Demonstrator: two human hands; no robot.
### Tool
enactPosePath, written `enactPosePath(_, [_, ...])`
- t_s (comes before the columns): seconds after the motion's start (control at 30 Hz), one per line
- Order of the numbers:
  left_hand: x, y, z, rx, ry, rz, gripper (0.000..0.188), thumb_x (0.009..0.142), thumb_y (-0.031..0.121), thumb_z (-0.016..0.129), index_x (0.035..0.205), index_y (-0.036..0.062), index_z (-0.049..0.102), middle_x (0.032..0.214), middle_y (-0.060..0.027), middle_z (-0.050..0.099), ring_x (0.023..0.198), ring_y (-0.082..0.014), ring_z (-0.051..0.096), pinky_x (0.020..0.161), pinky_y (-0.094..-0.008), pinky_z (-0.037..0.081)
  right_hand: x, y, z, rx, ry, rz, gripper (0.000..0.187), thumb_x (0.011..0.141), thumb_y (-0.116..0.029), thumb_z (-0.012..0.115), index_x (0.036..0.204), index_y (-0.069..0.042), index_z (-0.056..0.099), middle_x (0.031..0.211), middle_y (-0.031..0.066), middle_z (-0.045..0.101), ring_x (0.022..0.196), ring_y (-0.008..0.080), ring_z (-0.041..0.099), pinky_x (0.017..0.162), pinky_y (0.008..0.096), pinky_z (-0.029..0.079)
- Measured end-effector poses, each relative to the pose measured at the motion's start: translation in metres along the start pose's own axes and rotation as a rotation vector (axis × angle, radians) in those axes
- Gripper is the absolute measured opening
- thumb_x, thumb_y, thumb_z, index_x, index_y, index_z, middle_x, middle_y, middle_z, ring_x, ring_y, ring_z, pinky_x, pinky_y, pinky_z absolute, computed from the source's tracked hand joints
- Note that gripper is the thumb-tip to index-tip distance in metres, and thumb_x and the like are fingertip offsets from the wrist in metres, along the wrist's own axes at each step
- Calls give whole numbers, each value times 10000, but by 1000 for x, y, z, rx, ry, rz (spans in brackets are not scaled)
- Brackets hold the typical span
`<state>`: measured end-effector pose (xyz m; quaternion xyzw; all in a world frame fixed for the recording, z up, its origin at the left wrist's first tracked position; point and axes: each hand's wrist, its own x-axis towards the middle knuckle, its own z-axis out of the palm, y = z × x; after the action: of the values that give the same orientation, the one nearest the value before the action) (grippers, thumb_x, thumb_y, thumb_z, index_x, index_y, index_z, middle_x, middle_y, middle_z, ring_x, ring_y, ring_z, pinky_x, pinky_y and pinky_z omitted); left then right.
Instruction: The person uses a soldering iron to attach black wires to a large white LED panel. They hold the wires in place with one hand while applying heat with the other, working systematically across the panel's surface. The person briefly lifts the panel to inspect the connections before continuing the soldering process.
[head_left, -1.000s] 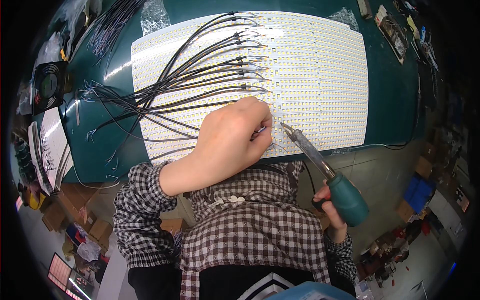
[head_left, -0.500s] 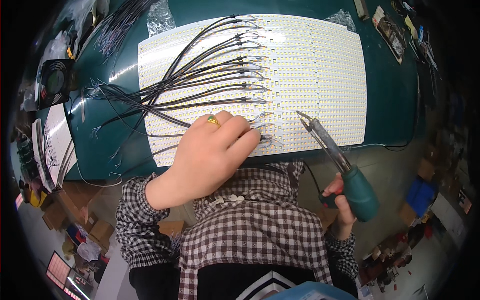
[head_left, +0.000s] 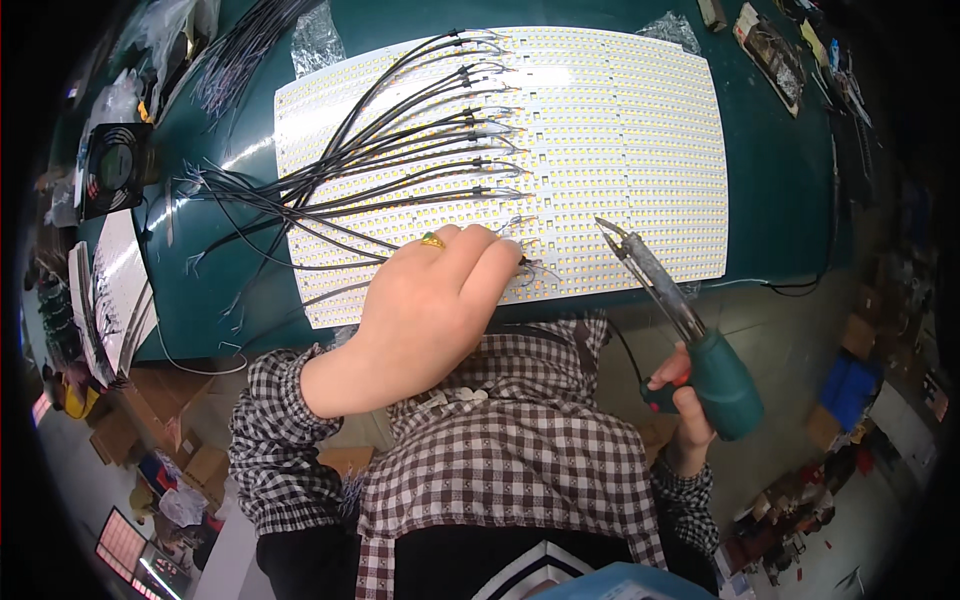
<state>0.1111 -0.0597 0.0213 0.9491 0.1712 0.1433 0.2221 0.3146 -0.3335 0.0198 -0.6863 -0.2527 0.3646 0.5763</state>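
Note:
A white LED panel, dotted with rows of small yellow chips, lies on the green bench. Several black cables cross its left half, their thin stripped wires ending near the middle. My left hand rests over the lower part of the panel, its fingers closed on a black cable whose wire ends show just past the fingertips. The grip itself is hidden under the fingers. At the right, my right hand grips a soldering iron with a green gun-shaped handle. Its tip points up and left, over the panel's lower right part.
A bundle of loose wires lies at the far left of the green bench. Nearer stand a black fan and a stack of white panels. A stained block sits far right. Cardboard boxes are on the floor.
The panel and its cables sit slightly further left in the picture. My left fingers have shifted a little away from me, still closed. The soldering iron has moved slightly right.

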Motion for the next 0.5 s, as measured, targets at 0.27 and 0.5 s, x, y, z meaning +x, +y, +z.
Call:
enactPosePath(0.27, [3, 1, -1, 76, -22, 82, 278, 860, 21, 743, 1123, 51, 655, 939, -70, 671, 763, -240, 654, 615, -351, 510, -3, 1, -8, -68, -126, 5, 649, 964, -292, 689, 1405, 145, 501, 1006, 128, 668, 856, 227, 664, 788, 367, 572])
enactPosePath(0.5, [-2, 7, -10, -214, -128, -197, 232, 892, 11, 721, 1097, 68, 627, 840, -99, 683, 673, -281, 664, 577, -390, 502, -3, 4, -7, -72, -120, -15, 645, 959, -289, 692, 1405, 138, 506, 1000, 123, 666, 848, 227, 662, 774, 364, 571])
